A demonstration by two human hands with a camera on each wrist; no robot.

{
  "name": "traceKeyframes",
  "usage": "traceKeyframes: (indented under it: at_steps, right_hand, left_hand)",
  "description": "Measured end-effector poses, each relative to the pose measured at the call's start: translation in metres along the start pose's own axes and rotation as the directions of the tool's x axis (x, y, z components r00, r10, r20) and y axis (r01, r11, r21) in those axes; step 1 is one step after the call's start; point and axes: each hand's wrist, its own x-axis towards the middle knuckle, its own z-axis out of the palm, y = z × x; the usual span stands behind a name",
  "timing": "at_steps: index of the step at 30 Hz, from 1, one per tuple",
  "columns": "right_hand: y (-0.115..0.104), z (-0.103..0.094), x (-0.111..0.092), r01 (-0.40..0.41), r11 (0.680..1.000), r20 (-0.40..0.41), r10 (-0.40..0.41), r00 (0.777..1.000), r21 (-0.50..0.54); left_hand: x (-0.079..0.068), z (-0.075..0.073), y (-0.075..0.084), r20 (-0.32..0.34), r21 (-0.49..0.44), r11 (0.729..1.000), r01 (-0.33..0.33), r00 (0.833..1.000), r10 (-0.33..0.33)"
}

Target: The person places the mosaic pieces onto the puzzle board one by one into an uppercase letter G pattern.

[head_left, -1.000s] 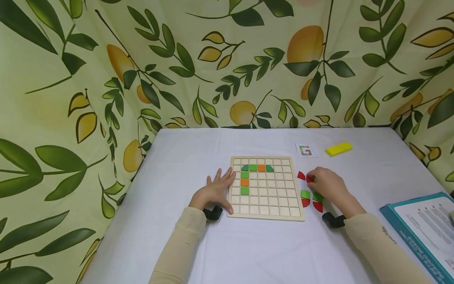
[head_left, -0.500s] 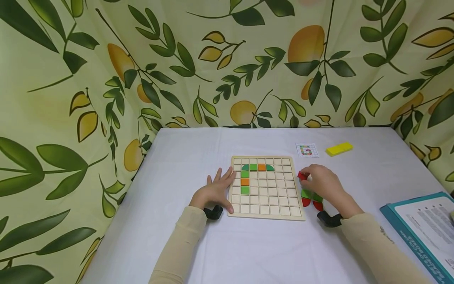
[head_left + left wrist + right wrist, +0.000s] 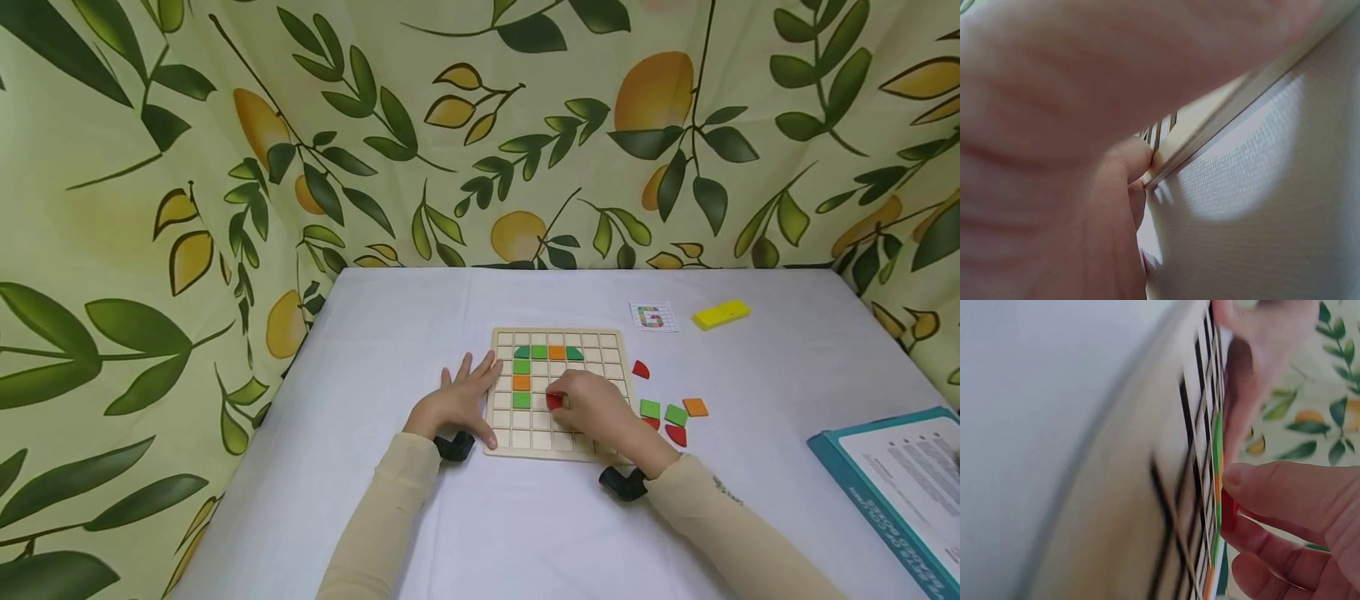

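A wooden grid board (image 3: 510,439) lies on the white table with green and orange tiles set in its cells. They form a top row and a column going down its left part, with dark green quarter-round tiles (image 3: 574,353) at the row's ends. My left hand (image 3: 453,402) rests at the board's left edge, fingers spread. My right hand (image 3: 600,407) is over the middle of the board, pinching a red quarter-round tile (image 3: 1229,509) between thumb and finger, close over the cells. In the left wrist view the hand (image 3: 1085,156) hides most of the board.
Right of the board lie loose red, green and orange tiles, among them an orange square (image 3: 695,407) and a red quarter-round (image 3: 641,369). Behind them are a small pattern card (image 3: 654,317) and a yellow block (image 3: 721,315). A teal-edged book (image 3: 885,492) sits far right.
My right hand went to the loose red tiles, picked up one red quarter-round tile and carried it left over the board. The left hand stays at the board's edge.
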Motion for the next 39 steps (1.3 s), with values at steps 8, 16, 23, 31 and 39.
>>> traceKeyframes:
  at_steps: [8,16,23,31,39]
  right_hand:
    - [-0.024,0.021,0.007,0.139,0.990,-0.019,-0.139,0.990,-0.006]
    - [-0.030,0.027,0.012,0.133,0.990,-0.002,-0.133,0.991,-0.036]
    - [-0.031,0.028,0.011,0.113,0.992,0.003,-0.113,0.994,-0.057]
    - [-0.030,0.028,0.009,0.111,0.993,-0.004,-0.112,0.994,-0.041]
    - [-0.027,0.030,0.007,0.118,0.992,-0.016,-0.119,0.993,-0.038]
  left_hand:
    - [0.000,-0.003,0.002,0.006,0.003,1.000,-0.011,1.000,0.011]
    - [0.001,-0.003,0.003,0.013,0.009,1.000,-0.004,1.000,0.003]
    - [0.001,-0.003,0.004,0.008,0.018,1.000,-0.011,1.000,0.010]
    - [0.000,-0.003,0.003,0.008,0.023,1.000,-0.012,1.000,0.012]
    - [0.001,-0.001,0.001,0.007,0.013,1.000,-0.004,1.000,0.004]
